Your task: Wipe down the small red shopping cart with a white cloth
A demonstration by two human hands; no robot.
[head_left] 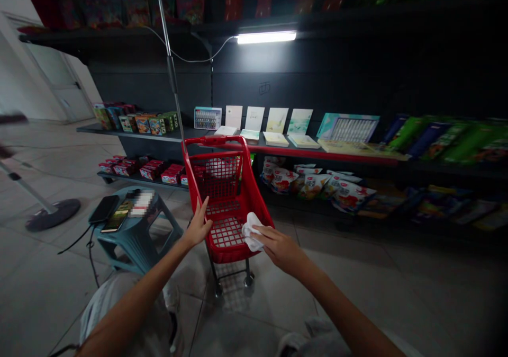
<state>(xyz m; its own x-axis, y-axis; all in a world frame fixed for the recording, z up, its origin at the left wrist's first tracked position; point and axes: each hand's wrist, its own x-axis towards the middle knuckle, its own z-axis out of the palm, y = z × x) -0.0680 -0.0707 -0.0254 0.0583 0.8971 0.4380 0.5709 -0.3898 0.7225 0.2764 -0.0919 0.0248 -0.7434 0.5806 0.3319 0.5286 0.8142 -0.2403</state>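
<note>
A small red shopping cart (254, 187) with a grid basket stands on the floor in front of me. My right hand (278, 246) grips a crumpled white cloth (252, 232) against the cart's right front rim. At the cart's left side is my left hand (198, 227), its fingers stretched out and apart, with nothing in it. Its fingertips lie at or just over the left rim; whether they touch it I cannot tell.
Left of the cart, a blue-grey stool (151, 240) carries a phone (118, 216) and a black device (103, 208) with a cable. Behind stands a dark shelf with notebooks (277, 119), boxes and snack bags (313, 185). A metal pole (169, 50) rises behind the cart.
</note>
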